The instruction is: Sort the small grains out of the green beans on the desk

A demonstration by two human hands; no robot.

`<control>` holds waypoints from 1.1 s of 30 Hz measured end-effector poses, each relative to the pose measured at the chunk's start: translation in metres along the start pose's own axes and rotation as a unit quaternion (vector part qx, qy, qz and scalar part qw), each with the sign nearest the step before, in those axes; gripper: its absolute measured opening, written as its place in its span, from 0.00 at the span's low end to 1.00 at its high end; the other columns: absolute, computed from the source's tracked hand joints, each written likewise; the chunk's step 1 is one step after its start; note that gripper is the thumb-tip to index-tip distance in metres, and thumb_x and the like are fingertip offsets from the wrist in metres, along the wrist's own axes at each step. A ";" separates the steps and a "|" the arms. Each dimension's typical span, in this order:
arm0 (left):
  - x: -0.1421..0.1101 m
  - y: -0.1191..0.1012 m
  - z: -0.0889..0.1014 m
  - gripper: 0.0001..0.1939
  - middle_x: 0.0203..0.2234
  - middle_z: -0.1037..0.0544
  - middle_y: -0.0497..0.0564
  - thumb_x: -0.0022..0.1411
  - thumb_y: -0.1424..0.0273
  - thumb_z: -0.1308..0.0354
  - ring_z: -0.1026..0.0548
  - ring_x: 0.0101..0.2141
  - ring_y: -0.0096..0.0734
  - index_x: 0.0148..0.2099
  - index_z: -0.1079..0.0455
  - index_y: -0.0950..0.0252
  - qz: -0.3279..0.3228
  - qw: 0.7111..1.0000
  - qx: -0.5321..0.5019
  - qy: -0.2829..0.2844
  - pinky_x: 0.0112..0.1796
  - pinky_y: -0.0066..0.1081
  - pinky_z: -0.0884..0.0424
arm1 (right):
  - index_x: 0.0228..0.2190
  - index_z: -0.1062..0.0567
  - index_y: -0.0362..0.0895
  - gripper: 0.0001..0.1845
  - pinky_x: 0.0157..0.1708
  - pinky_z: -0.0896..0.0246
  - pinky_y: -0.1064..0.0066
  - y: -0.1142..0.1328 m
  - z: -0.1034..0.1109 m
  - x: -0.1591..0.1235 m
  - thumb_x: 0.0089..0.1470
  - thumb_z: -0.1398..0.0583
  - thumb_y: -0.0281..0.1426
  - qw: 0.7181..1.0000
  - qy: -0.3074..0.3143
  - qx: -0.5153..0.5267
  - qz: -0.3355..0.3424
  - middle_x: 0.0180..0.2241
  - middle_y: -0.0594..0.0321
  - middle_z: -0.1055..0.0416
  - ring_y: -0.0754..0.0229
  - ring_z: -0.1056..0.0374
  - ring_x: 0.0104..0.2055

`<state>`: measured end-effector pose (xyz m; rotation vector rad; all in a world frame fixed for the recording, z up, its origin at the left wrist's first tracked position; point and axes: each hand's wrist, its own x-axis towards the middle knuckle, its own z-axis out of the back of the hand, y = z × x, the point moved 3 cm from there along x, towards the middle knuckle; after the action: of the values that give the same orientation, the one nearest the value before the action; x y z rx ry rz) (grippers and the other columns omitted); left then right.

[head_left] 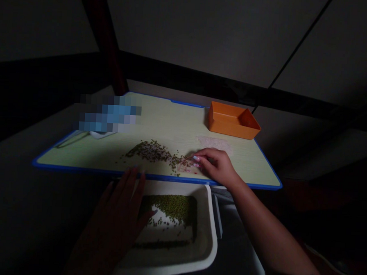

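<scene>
My right hand rests low over the board, fingertips pinched on a small see-through plastic piece with red marks. This piece lies against the right end of a spread of green beans, which has pale grains mixed in it. Just beyond the hand is a flat patch of whitish grains. My left hand, dark in shadow, spreads its fingers over the left side of a white basin. More green beans lie inside the basin, partly hidden by that hand.
The pale board has a blue edge and sits above the basin. At its back right stands an orange box. A blurred blue object is at the back left, near a cable. Walls rise behind.
</scene>
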<state>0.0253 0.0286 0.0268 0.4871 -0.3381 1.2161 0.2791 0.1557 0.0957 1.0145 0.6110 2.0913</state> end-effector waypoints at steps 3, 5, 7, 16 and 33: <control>0.000 0.001 0.000 0.42 0.70 0.40 0.72 0.69 0.50 0.63 0.39 0.68 0.59 0.74 0.65 0.70 0.003 1.000 -0.002 -0.004 0.61 0.57 0.40 | 0.34 0.17 0.45 0.12 0.33 0.35 0.67 0.001 0.001 0.000 0.62 0.39 0.35 1.000 -0.016 0.001 0.009 0.27 0.61 0.20 0.61 0.28 0.29; -0.001 0.001 -0.001 0.41 0.70 0.41 0.72 0.69 0.50 0.64 0.40 0.68 0.59 0.74 0.65 0.70 0.004 1.000 -0.003 0.000 0.62 0.56 0.41 | 0.33 0.17 0.45 0.12 0.33 0.35 0.67 0.002 0.001 -0.001 0.62 0.39 0.35 1.000 -0.012 0.005 0.022 0.27 0.61 0.20 0.61 0.28 0.28; -0.001 0.001 -0.001 0.41 0.70 0.41 0.72 0.69 0.50 0.64 0.40 0.69 0.59 0.75 0.65 0.69 0.002 1.000 -0.003 0.005 0.62 0.56 0.41 | 0.33 0.17 0.45 0.11 0.34 0.34 0.67 0.003 0.001 -0.001 0.62 0.39 0.35 1.000 -0.008 0.003 0.027 0.28 0.61 0.20 0.61 0.28 0.29; 0.001 0.000 0.000 0.41 0.68 0.38 0.72 0.69 0.51 0.64 0.37 0.67 0.58 0.75 0.67 0.70 0.001 1.000 0.006 -0.009 0.61 0.56 0.40 | 0.34 0.18 0.45 0.11 0.34 0.35 0.67 0.003 0.001 -0.001 0.62 0.40 0.35 0.999 0.009 -0.010 0.034 0.26 0.62 0.21 0.61 0.28 0.29; -0.002 0.000 -0.003 0.42 0.72 0.44 0.69 0.69 0.49 0.63 0.44 0.71 0.56 0.75 0.66 0.66 0.020 0.999 -0.027 0.011 0.65 0.55 0.45 | 0.33 0.17 0.46 0.11 0.32 0.35 0.68 0.001 0.000 -0.002 0.61 0.39 0.36 0.999 0.021 0.022 -0.015 0.28 0.62 0.20 0.62 0.28 0.29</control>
<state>0.0243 0.0285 0.0234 0.4214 -0.3616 1.2467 0.2803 0.1534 0.0953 0.9812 0.6930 2.0860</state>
